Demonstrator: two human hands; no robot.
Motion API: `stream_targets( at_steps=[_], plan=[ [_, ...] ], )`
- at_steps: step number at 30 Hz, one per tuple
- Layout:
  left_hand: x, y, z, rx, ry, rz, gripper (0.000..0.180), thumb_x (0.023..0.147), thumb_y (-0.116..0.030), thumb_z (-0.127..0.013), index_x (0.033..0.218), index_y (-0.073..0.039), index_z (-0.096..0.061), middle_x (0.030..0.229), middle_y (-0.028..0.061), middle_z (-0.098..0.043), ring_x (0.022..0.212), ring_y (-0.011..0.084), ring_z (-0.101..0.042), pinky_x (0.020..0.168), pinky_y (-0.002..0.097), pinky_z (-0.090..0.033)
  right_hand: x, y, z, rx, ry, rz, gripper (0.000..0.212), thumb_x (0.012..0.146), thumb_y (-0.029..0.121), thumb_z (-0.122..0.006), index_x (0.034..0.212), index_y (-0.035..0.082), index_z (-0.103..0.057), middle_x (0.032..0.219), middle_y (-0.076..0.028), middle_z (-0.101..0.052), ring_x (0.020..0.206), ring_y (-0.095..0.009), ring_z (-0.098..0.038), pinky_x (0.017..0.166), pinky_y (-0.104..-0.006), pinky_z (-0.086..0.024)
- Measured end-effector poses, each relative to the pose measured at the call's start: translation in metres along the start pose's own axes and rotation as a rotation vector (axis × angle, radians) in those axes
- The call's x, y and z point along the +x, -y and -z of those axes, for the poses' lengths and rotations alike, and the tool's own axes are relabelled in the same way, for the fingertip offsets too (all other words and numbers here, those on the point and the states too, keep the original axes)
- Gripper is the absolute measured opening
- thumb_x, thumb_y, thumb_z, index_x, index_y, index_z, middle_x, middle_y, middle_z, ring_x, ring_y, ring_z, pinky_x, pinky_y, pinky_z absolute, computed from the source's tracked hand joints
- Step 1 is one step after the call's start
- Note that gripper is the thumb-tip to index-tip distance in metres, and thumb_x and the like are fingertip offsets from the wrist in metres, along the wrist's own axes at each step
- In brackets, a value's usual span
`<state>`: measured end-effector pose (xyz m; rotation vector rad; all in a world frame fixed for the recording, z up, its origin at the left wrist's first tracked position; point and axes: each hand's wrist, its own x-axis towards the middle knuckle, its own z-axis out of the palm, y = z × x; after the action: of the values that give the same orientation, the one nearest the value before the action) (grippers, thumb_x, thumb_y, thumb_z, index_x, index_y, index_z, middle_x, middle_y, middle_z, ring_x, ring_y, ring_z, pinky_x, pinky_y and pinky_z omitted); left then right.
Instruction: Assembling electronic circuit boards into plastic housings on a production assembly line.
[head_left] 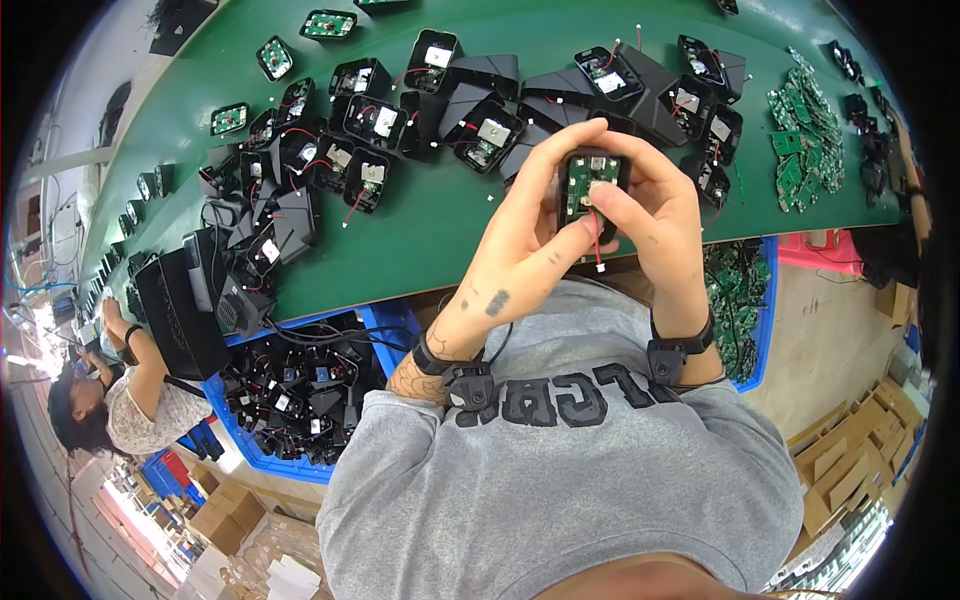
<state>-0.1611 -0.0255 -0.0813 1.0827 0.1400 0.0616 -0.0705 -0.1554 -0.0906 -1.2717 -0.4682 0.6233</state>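
Both my hands are closed around a small black plastic housing [600,155] above the front edge of the table. A green circuit board [579,190] sits in its open face, and I cannot tell whether it is fully seated. My left hand [535,225] wraps the housing's left side, with its thumb at the lower edge. From the right, my right hand [660,205] grips it, its thumb pressed onto the board. A red wire [598,232] with a white connector hangs from the lower end. The housing's underside is hidden.
The green table [400,250] bears many black housings [490,135] with red wires. A pile of green circuit boards [805,135] lies at right. Blue bins [290,468] of black parts and boards flank me. At far left a co-worker [140,400] reaches toward the table.
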Motion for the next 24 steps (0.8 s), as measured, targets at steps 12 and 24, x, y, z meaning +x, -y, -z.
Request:
stream_targets(
  at_steps=[12,24],
  plan=[
    [0.007,0.009,0.007,-0.115,-0.081,-0.106,0.049,0.09,0.004,-0.051,0.131,-0.011,-0.029,0.12,0.0153,-0.054,0.107,0.0207,-0.059,0.081,0.0358,-0.058,0.016,0.005,0.017,-0.723,-0.001,0.802,0.033,0.068,0.005,-0.075,0.1,0.005,-0.071,0.11,-0.014,-0.064,0.111,-0.035,-0.055,0.094,-0.0431,-0.046],
    [0.008,0.009,0.006,0.063,0.041,0.015,0.068,0.081,-0.005,-0.043,0.147,-0.005,-0.028,0.135,0.0105,-0.043,0.121,0.0185,-0.049,0.097,0.0306,-0.046,0.013,0.006,0.021,-0.743,0.27,0.775,0.022,0.066,0.006,-0.074,0.088,0.008,-0.072,0.093,-0.006,-0.069,0.104,-0.031,-0.061,0.1,-0.0526,-0.041]
  ],
)
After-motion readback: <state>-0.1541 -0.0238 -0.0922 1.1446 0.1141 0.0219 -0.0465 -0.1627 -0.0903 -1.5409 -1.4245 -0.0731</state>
